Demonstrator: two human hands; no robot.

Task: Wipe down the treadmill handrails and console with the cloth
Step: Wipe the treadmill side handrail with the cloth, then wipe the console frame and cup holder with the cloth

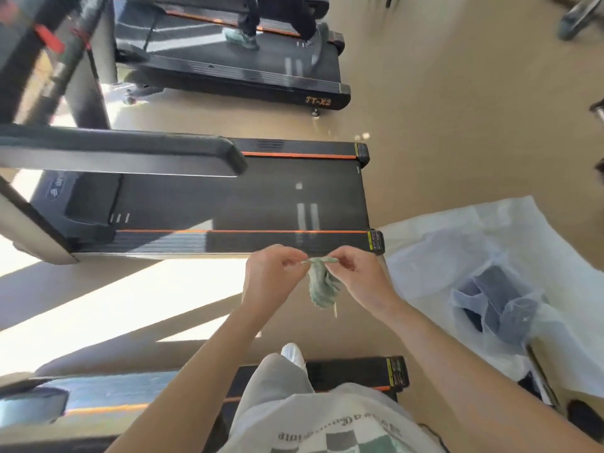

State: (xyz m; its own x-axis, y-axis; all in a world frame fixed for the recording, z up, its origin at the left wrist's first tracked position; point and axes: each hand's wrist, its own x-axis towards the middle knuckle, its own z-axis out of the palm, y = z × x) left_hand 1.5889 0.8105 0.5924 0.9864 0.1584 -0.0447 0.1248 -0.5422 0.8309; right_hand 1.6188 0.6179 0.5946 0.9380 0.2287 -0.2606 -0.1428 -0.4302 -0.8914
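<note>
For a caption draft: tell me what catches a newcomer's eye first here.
Dead centre, the left hand and right hand pinch the top edge of a green cloth that hangs crumpled. Just beyond lies a black treadmill with orange stripes, its handrail at the left. A translucent plastic bag lies on the floor, right.

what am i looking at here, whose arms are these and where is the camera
This is one picture from a wide-angle camera worn on a person's head, looking down, so the arms are the wearer's own. The left hand and right hand each pinch the top edge of a small green cloth, which hangs between them. Ahead stands a black treadmill with a dark handrail; the cloth is not touching it. On the floor to the right lies a clear plastic bag with dark items inside. Someone else's feet are on a farther treadmill.
</note>
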